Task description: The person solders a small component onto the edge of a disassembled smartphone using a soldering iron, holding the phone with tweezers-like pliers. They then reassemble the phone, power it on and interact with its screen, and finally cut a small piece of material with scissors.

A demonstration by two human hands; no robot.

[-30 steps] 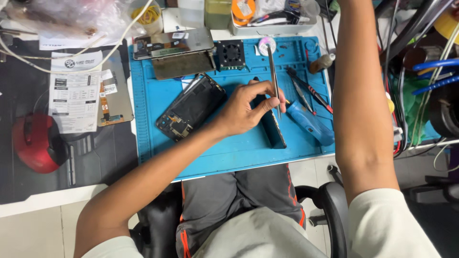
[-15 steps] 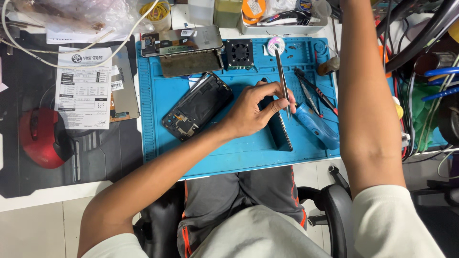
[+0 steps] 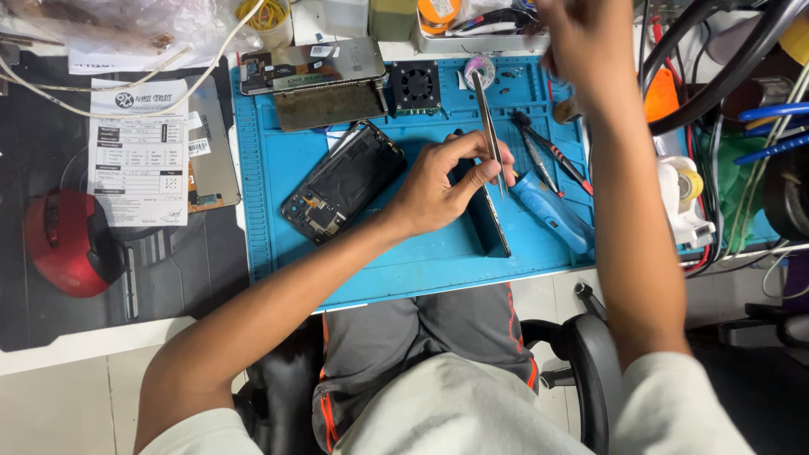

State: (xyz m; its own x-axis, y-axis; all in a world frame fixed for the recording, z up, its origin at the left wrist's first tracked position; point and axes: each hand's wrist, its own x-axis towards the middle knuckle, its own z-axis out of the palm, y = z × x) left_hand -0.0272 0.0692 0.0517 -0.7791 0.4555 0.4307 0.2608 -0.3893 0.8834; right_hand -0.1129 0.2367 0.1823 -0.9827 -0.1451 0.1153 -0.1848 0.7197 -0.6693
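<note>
1. The left hand [image 3: 438,190] pinches a pair of thin metal tweezers [image 3: 489,126] between thumb and fingers. The tips point up toward a small round shiny thing [image 3: 480,67] at the top of the blue mat [image 3: 270,211].
2. The same hand also rests on a dark, flat phone part [image 3: 489,223] that lies on the mat.
3. The right hand [image 3: 581,42] reaches up to the back of the surface, near a metal tray [image 3: 480,42]. It is blurred, so I cannot tell if it is spread or holding something.
4. An open phone body [image 3: 341,181] lies just left of the left hand — its inside shows.
5. To do this well, I think the tweezers should be held low and steady, with the wrist resting on the mat, so the tips do not shake or slip.
6. The tray holds an orange roll [image 3: 438,10] and some dark tools — too small to tell more.
7. A blue-handled tool [image 3: 552,211] lies just right of the tweezers.
</note>
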